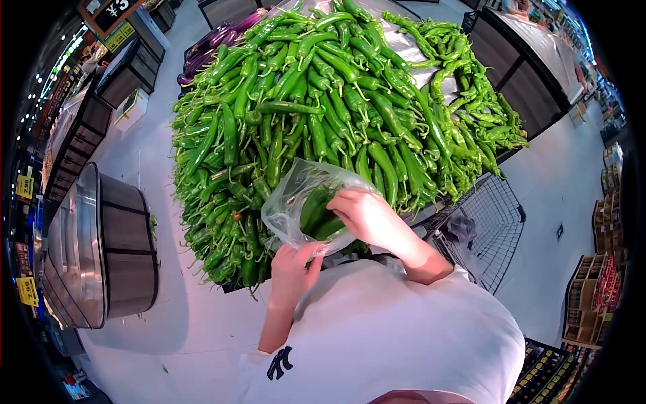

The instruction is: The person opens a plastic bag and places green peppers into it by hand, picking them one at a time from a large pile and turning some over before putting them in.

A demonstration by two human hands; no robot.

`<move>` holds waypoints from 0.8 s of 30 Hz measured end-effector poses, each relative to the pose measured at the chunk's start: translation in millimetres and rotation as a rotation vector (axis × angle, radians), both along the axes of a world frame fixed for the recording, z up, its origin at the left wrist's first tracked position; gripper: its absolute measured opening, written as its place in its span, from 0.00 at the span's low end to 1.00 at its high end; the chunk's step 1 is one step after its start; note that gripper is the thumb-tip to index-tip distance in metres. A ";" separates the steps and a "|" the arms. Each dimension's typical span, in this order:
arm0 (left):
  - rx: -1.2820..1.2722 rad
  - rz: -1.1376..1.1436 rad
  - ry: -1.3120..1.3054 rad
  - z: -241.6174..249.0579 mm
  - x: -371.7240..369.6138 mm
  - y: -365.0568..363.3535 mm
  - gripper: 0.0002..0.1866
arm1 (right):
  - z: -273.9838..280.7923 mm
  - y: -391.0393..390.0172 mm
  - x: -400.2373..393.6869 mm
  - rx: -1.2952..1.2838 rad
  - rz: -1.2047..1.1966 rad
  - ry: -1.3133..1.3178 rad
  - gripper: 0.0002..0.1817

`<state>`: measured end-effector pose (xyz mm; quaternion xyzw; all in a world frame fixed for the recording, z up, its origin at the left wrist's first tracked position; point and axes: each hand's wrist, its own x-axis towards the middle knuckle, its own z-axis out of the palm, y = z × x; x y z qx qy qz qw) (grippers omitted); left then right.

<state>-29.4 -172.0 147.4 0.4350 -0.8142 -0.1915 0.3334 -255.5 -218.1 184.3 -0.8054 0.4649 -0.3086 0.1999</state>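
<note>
A: Where is the bag now?

B: The clear plastic bag (296, 202) is at center of frame, just in front of the pepper pile (323, 101). It has already a few green peppers (319, 214) inside, dark ones, lying slanted.

A: Who holds it, and how?

B: Left hand (293, 269) grips the bag from below, fingers closed on the bottom part of the plastic. I think this is to carry the weight, so the mouth stays free. Right hand (367, 215) is at the bag's opening, fingers curled down over the rim, touching the peppers or the plastic; cannot tell which exactly, prob. both.

A: Arm pose?

B: Both forearms go up from the white T-shirt (390, 337) at bottom of frame. Right wrist is bent, palm facing down. Left forearm nearly straight.

A: And around?

B: Wire shopping cart (494, 222) at right of the hands, close to the display. Metal-banded barrel (101, 249) at left, well apart. Purple eggplants (222, 40) at upper left, behind the peppers.
</note>
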 end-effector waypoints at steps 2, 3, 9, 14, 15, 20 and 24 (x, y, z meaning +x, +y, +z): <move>-0.024 0.008 -0.001 -0.6 0.2 -0.4 0.15 | -7.2 -5.0 -2.1 -0.068 -0.060 0.015 0.07; -0.047 0.019 0.007 -1.5 1.0 -0.3 0.15 | -9.2 -5.4 -5.7 -0.097 -0.050 -0.061 0.06; 0.099 0.090 0.106 -6.3 2.3 7.4 0.19 | -26.9 -6.5 -47.1 -0.250 -0.325 -0.353 0.05; 0.042 0.024 0.166 -26.7 13.1 16.3 0.28 | -61.9 -30.3 -107.7 -0.393 -0.870 0.135 0.23; 0.011 0.022 0.188 -30.3 14.1 19.7 0.28 | -66.1 -33.5 -114.9 -0.371 -0.872 0.171 0.24; -0.117 -0.052 0.195 -18.8 12.5 19.1 0.28 | -91.3 -53.8 -132.4 -0.288 -0.761 0.037 0.07; -0.118 -0.071 0.194 -14.2 12.0 18.2 0.28 | -57.7 -63.6 -139.0 -0.236 -0.800 -0.311 0.05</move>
